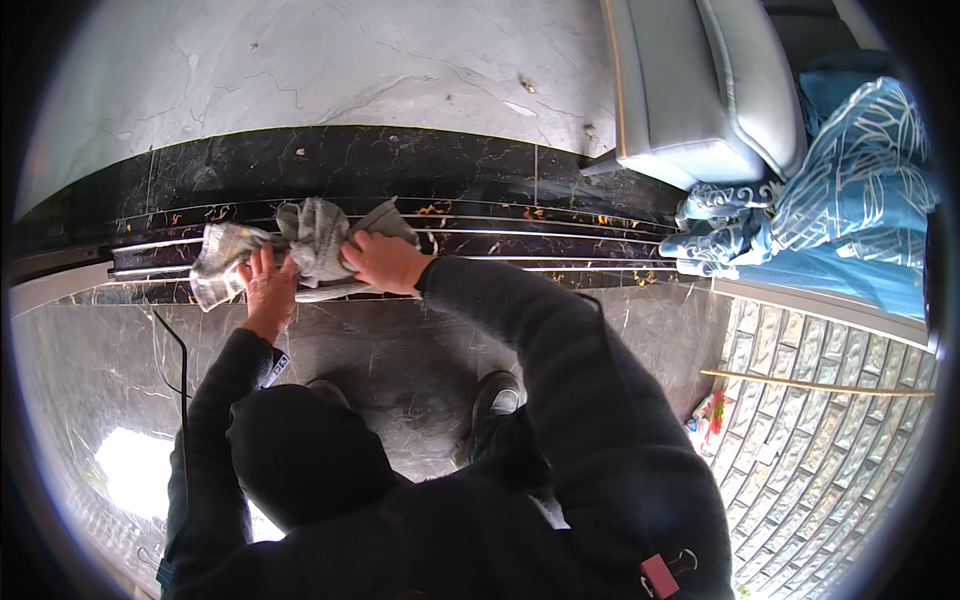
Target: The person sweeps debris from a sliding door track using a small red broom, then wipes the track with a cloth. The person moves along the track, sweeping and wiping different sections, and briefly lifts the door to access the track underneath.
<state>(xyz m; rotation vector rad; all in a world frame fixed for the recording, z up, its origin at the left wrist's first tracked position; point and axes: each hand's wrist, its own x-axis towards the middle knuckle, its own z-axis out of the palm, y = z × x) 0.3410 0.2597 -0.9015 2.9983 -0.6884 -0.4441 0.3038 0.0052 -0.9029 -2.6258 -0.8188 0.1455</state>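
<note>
A crumpled grey cloth lies bunched across the metal rails of a sliding-door track, set in a black marbled sill. My left hand presses on the cloth's left part with fingers spread, and a plaid fold sticks out beyond it. At the cloth's right side, my right hand has its fingers bent into the fabric. The rails under the cloth are hidden.
A grey upholstered sofa stands at the upper right, beside a blue patterned curtain bunched down onto the rails. A stone-brick wall with a thin pole is at right. Small debris dots the grey floor.
</note>
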